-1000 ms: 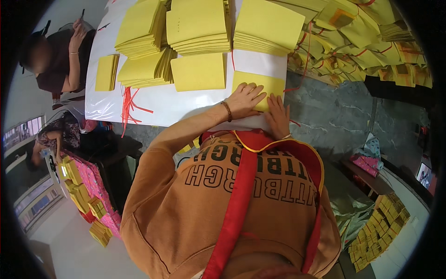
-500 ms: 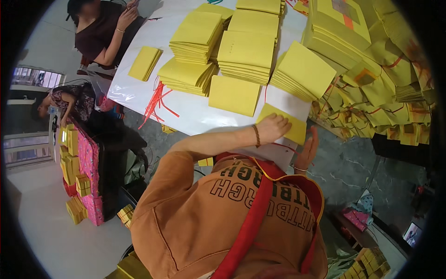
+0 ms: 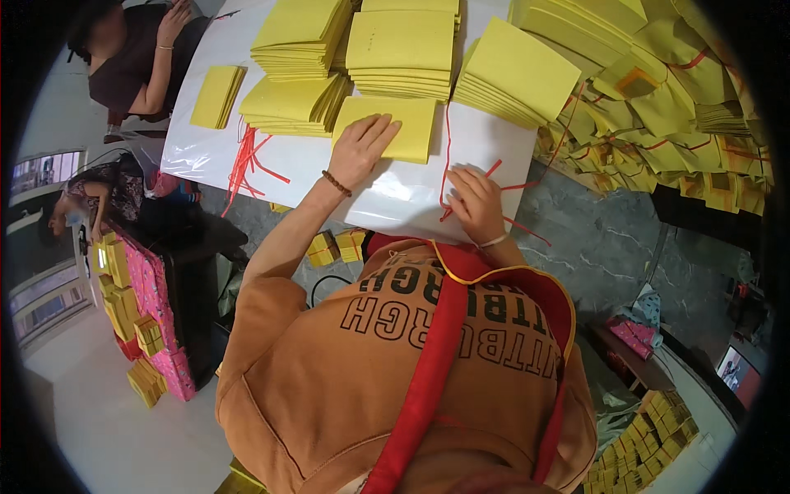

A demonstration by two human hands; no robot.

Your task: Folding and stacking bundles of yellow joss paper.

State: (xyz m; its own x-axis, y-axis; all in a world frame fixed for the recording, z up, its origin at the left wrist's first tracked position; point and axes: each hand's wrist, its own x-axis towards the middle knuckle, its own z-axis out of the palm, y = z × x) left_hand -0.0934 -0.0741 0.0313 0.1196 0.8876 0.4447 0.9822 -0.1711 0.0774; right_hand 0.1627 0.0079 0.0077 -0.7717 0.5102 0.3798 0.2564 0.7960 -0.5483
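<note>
My left hand [image 3: 362, 154], a dark bead bracelet at its wrist, lies with stretched fingers on the near left part of a folded yellow paper piece [image 3: 415, 132]. Whether it grips the edge is hidden by the hand. My right hand [image 3: 477, 204] is at the table's near right edge, fingers extended and slightly bent, over thin red ribbon [image 3: 447, 152]. Ends of ribbon stick out past that hand on both sides. Behind the hands stand stacks of yellow folded paper [image 3: 399, 49], with a fanned stack [image 3: 518, 74] to the right.
A red ribbon bundle [image 3: 243, 160] hangs over the white table's [image 3: 193, 144] near edge. A small yellow stack [image 3: 216, 97] lies at left. Tied yellow bundles [image 3: 650, 90] pile up at right. Two other people [image 3: 132, 66] are at left, one beside a pink-covered table [image 3: 152, 288].
My left hand has moved left from the yellow piece at the table's right edge onto another one. That piece is gone from there; my right hand has come in over the red ribbon.
</note>
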